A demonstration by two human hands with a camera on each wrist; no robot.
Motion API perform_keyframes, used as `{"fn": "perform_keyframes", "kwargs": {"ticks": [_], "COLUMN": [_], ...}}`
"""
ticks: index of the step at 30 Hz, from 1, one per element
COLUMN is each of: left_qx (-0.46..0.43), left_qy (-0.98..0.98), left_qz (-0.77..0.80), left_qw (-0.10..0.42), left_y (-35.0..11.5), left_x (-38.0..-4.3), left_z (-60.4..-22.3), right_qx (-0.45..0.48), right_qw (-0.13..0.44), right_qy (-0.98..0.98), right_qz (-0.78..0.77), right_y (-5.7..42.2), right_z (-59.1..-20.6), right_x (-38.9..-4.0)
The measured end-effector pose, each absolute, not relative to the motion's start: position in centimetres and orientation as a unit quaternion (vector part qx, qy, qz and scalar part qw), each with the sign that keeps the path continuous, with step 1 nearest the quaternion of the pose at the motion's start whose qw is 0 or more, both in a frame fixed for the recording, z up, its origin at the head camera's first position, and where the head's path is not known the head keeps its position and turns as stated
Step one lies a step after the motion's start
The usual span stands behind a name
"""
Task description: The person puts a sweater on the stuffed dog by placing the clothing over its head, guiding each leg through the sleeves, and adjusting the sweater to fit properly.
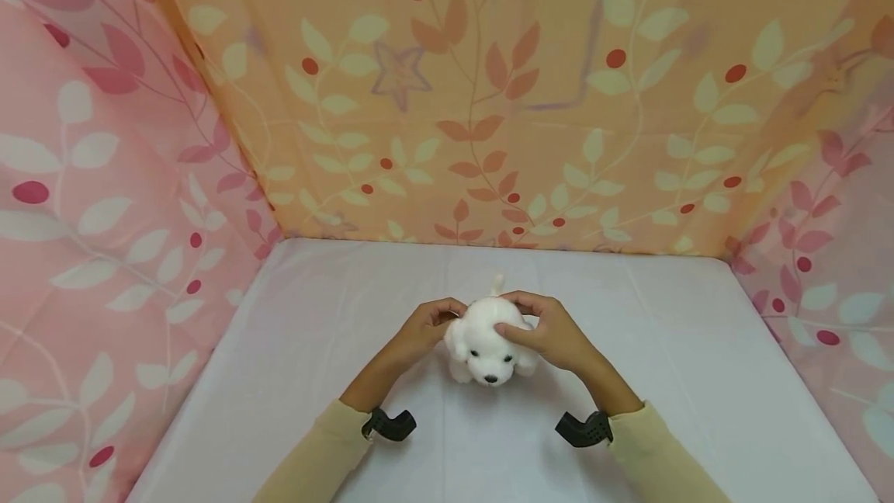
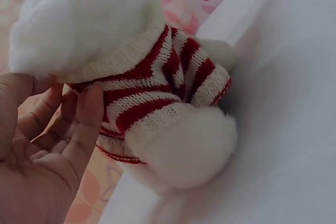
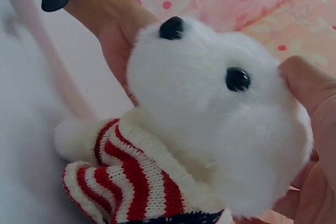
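Note:
A white plush dog (image 1: 489,344) stands on the white table, its face toward the head camera. Its knitted sweater (image 2: 142,90) has red and cream stripes, with a dark band low in the right wrist view. My left hand (image 1: 424,328) holds the dog at the neck, thumb by the floppy ear and fingertips against the sweater collar. On the other side, my right hand (image 1: 552,330) grips the head, with the thumb (image 3: 304,80) pressed into the fur above the black eye (image 3: 238,79). The right fingers are partly hidden behind the head.
The white-covered table (image 1: 335,278) is bounded by an orange leaf-patterned curtain (image 1: 475,99) behind and pink patterned curtains at both sides. A black wrist device (image 1: 394,425) sits on the left wrist, another (image 1: 583,429) on the right.

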State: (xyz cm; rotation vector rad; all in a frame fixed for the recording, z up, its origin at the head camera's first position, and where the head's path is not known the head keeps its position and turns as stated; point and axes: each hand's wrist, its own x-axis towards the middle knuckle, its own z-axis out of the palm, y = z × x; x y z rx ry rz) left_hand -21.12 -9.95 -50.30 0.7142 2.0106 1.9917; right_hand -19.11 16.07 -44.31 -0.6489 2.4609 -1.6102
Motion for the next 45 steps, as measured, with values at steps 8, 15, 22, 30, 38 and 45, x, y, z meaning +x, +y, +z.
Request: {"fn": "perform_keyframes", "kwargs": {"ticks": [8, 15, 22, 30, 38, 45], "left_qx": [0.225, 0.141, 0.145, 0.171, 0.158, 0.145], "left_qy": [0.669, 0.742, 0.747, 0.74, 0.754, 0.788], "left_qz": [0.699, 0.649, 0.631, 0.634, 0.621, 0.586], "left_qw": [0.114, 0.086, 0.151, 0.146, 0.143, 0.119], "left_y": [-10.2, -10.4, -11.1, -11.1, -10.0, -10.1], "left_x": [-21.0, -20.2, -20.6, -21.9, -21.7, -21.8], "left_z": [-50.6, -51.0, -52.2, -52.9, -52.4, -51.9], "right_qx": [-0.181, -0.234, -0.106, -0.075, -0.088, -0.079], "right_qw": [0.027, 0.018, -0.001, 0.118, 0.09, 0.087], "right_qy": [0.832, 0.794, 0.787, 0.771, 0.802, 0.806], "right_qz": [-0.524, -0.561, -0.608, -0.621, -0.584, -0.579], "right_y": [15.4, 17.0, 19.0, 19.4, 18.4, 18.0], "right_z": [-44.7, -46.1, -48.4, -50.0, -50.6, -51.3], "right_x": [-18.7, -17.9, -18.7, -19.9, -20.4, -20.5]}}
